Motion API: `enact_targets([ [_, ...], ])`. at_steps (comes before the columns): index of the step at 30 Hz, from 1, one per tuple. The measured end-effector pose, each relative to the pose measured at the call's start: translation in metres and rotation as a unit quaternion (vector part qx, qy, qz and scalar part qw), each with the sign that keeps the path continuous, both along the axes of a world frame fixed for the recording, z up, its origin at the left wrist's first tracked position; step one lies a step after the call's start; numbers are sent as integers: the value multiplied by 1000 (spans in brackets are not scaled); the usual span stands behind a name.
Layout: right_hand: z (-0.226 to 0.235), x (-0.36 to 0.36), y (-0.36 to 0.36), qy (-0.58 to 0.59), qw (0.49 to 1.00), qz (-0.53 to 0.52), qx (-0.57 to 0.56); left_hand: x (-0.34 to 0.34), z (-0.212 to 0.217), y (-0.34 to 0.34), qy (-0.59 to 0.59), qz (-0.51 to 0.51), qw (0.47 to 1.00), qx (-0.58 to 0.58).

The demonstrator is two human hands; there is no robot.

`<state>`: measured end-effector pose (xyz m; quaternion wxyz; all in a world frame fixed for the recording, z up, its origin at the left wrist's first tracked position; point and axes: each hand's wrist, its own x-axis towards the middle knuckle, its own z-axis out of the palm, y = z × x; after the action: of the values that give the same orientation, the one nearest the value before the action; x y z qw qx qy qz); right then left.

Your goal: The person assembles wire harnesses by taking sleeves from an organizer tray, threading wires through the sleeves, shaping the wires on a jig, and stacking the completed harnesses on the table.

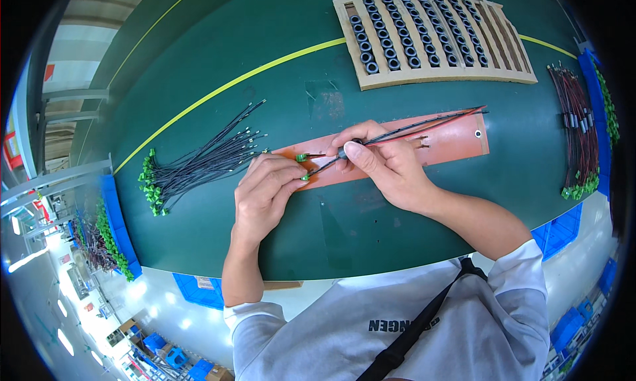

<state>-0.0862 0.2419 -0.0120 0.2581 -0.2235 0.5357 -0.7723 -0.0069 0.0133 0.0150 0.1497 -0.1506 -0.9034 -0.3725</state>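
Note:
My left hand (266, 190) pinches the small green connector (302, 158) at the near ends of a red and a black wire (424, 125). The wires run right across a reddish-brown board (457, 139) lying on the green table (371, 229). A small black ring (356, 142) sits on the wires, held between the thumb and fingers of my right hand (384, 162). Both hands rest over the left end of the board.
A bundle of black wires with green connectors (199, 164) lies to the left. A wooden tray (430, 37) with rows of black rings stands at the back. Red and black finished wires (578, 133) lie at the right edge. Blue bins (118, 225) flank the table.

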Motion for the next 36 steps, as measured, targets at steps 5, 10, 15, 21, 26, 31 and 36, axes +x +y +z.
enact_targets([
  [5,-2,-2,1,-2,1000,1,3,0,0,-3,22,5,1000,16],
  [10,0,-2,1,17,1000,-8,3,-2,-1,-2,26,8,1000,6],
  [15,-1,-1,-1,2,1000,-9,-1,-2,3,0,17,14,1000,4],
  [21,0,0,0,-3,1000,-3,17,1,-2,-1,-20,13,998,-51],
  [26,-3,0,-1,18,999,-13,-33,0,-5,5,-43,49,998,11],
  [31,6,-9,5,50,990,35,127,-4,-7,7,-68,54,994,69],
  [36,18,-8,-6,183,971,15,156,-4,4,14,259,-38,945,-196],
])
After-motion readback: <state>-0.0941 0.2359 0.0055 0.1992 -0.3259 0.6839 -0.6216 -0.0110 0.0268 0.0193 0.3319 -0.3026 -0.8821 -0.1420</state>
